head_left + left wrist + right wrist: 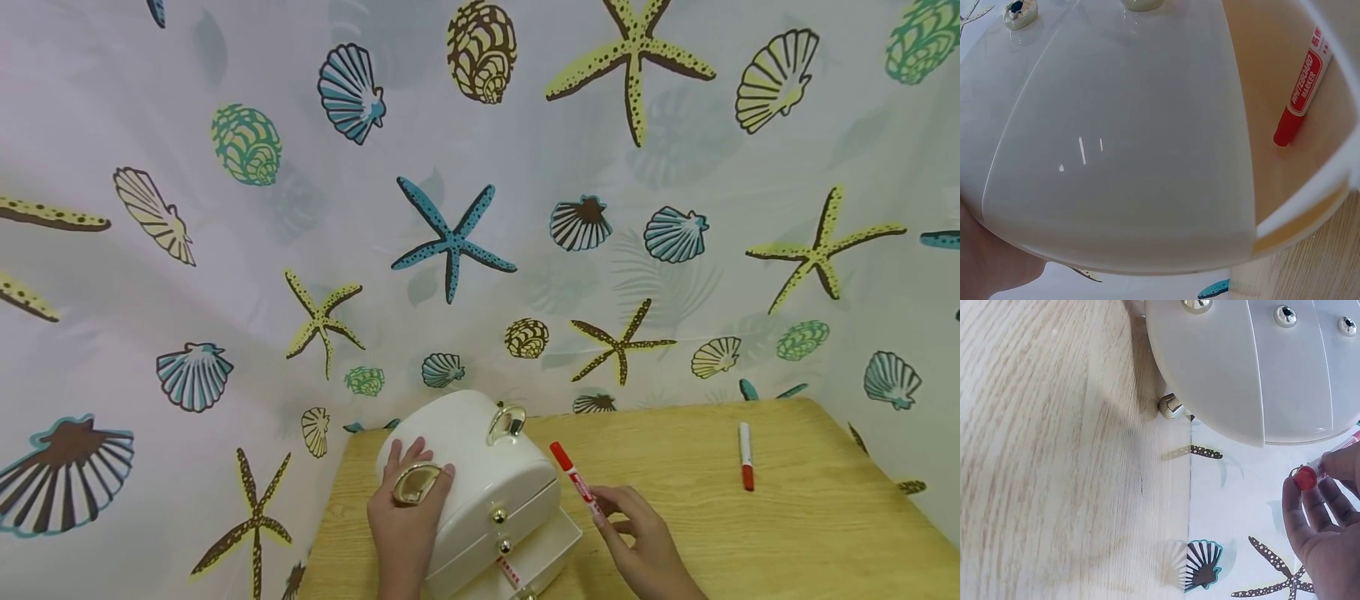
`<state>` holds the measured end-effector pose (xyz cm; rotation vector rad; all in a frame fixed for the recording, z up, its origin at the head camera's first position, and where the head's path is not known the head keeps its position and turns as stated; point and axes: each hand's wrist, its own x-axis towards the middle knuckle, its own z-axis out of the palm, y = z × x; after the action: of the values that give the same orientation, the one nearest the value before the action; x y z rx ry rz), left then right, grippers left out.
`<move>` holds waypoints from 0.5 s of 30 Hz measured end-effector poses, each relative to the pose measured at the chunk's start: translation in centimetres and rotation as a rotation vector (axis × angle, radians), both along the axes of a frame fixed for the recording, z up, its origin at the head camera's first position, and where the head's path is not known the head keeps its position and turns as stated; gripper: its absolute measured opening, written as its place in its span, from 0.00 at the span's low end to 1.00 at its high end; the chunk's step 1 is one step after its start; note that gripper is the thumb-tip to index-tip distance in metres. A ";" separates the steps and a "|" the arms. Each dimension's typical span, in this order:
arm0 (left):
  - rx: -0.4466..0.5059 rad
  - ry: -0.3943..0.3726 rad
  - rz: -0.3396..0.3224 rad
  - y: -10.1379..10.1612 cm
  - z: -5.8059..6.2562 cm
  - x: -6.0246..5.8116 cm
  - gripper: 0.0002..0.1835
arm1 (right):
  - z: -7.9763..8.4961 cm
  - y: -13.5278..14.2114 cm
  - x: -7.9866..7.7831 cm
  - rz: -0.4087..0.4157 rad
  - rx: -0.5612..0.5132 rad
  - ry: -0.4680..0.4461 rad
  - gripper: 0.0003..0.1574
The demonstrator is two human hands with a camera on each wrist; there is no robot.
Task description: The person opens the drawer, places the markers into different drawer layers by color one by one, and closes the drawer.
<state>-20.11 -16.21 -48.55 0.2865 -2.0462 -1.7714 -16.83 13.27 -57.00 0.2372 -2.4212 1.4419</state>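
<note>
A glossy white rounded drawer box (468,437) with gold knobs stands at the table's left side. My left hand (405,525) rests on its curved top, fingers spread about a gold ring-shaped piece (415,483). The lowest drawer (555,542) is pulled out, and a whiteboard marker (1307,81) with a red cap lies inside. Just right of the box, my right hand (637,537) pinches a red-and-white marker (581,485) between thumb and fingers, its red cap pointing up and away. In the right wrist view, the marker's red end (1305,479) shows at the fingertips.
Another white marker (746,456) with a red end lies on the wood-grain table (675,442) at the right. A second gold ring-shaped piece (507,423) stands on the box's far side. A curtain (525,150) printed with shells and starfish hangs behind the table and along its sides.
</note>
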 end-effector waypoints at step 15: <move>0.046 0.027 -0.024 0.5 2.2 1.2 0.21 | 1.2 -0.6 0.6 0.158 -0.036 0.066 0.17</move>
<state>-18.95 -15.69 -46.31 0.2508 -2.0011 -1.8285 -16.27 12.65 -55.81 0.4697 -2.3671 1.5159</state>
